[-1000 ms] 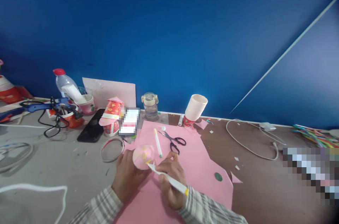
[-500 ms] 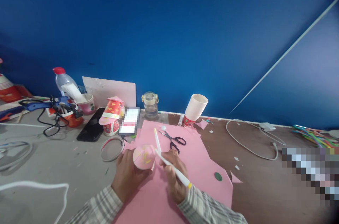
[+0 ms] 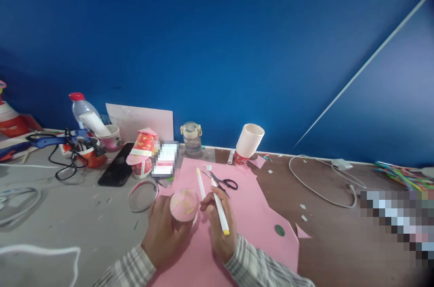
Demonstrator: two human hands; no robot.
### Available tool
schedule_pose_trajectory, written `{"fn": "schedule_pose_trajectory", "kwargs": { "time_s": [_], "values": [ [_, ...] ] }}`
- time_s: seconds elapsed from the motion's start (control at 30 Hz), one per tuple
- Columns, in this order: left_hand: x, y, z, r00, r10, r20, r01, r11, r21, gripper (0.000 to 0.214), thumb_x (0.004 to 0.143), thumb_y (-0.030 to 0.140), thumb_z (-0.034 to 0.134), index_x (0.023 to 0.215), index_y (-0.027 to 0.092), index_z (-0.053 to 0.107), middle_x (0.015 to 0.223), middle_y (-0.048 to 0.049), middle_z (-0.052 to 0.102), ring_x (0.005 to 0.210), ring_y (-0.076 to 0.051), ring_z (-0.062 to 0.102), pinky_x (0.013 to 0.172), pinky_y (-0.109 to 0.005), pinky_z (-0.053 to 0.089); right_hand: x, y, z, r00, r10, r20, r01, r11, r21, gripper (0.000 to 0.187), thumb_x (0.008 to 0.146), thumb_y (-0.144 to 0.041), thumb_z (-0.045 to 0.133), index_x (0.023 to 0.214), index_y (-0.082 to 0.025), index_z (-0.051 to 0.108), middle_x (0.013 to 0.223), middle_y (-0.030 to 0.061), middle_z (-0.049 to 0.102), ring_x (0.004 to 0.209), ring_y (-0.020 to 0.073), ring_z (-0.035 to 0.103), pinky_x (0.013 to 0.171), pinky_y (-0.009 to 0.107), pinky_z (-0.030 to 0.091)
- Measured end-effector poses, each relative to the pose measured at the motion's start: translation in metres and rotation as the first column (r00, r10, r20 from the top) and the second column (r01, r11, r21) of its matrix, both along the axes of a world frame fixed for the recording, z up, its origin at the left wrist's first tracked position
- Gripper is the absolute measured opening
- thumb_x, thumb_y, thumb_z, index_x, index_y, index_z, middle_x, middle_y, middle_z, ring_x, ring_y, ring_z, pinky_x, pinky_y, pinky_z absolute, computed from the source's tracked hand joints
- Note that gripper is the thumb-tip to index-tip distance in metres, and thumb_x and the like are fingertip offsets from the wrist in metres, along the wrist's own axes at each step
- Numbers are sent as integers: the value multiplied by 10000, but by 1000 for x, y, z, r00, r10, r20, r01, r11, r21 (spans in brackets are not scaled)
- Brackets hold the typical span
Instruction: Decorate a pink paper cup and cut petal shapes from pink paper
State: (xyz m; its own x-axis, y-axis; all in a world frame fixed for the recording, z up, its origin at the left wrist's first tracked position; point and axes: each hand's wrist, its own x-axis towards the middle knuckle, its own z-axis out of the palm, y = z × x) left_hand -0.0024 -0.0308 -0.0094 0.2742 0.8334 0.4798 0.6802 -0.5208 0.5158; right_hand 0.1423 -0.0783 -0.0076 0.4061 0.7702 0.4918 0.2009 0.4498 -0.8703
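Note:
My left hand (image 3: 167, 228) is wrapped around a paper cup (image 3: 184, 205) whose top is a round pink piece with yellow marks on it. In my right hand (image 3: 222, 223) is a white marker (image 3: 221, 210) with a yellow end, tip pointing up and away from the cup. Another white stick with a yellow end (image 3: 200, 183) lies on the pink paper sheet (image 3: 200, 255) between the hands and the back edge. Black-handled scissors (image 3: 230, 184) rest just behind my right hand, one handle partly covered by it. A small white cap (image 3: 209, 167) sits near their blades.
Behind stand a decorated red paper-cup model (image 3: 144, 142), a lidded jar (image 3: 192, 138) and a tilted stack of white cups (image 3: 250, 140). A black phone (image 3: 117, 165) and a tape ring (image 3: 143, 195) lie left. A white cable (image 3: 291, 174) curls at right among paper scraps.
My right hand has turned the marker more upright and drawn its tip away from the cup's pink top. The left hand keeps hold of the cup, its top slightly turned.

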Motion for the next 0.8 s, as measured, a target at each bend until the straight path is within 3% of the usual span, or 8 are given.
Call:
{"fn": "schedule_pose_trajectory", "kwargs": {
  "time_s": [0.23, 0.53, 0.67, 0.8],
  "values": [
    [-1, 1, -3, 999, -26, -25, 27, 999, 40, 184, 620, 421, 562, 760, 303, 538, 643, 36, 499, 652, -204, 490, 631, -402, 422, -1, 4, -9, 977, 93, -190, -119, 984, -130, 321, 811, -275, 505, 1130, -275, 468, 850, 11, 621, 738, 193, 648, 701, 378, 559],
    [-1, 0, -8, 998, -50, -29, 49, 999, -3, 183, 640, 441, 533, 744, 291, 540, 647, 34, 514, 651, -206, 510, 649, -407, 435, 1, 11, -12, 925, 159, -344, -197, 977, -79, 322, 771, -313, 571, 1085, -286, 501, 903, 25, 624, 775, 199, 641, 685, 373, 565],
    [2, 2, -8, 997, 73, 27, -73, 997, -3, 347, 582, 532, 551, 793, 259, 510, 631, 47, 486, 640, -212, 513, 645, -414, 445, 3, 11, -6, 963, 82, -259, -114, 987, -113, 312, 786, -343, 543, 1089, -280, 504, 906, 31, 627, 795, 214, 633, 669, 365, 557],
    [1, 6, -13, 996, 82, 40, -83, 996, 34, 472, 534, 583, 561, 849, 240, 485, 680, 27, 507, 674, -226, 524, 644, -420, 455, 10, -2, 16, 998, -55, -37, 50, 992, -117, 274, 837, -410, 417, 1000, -251, 570, 743, 12, 597, 670, 199, 598, 519, 298, 515]
  ]
}}
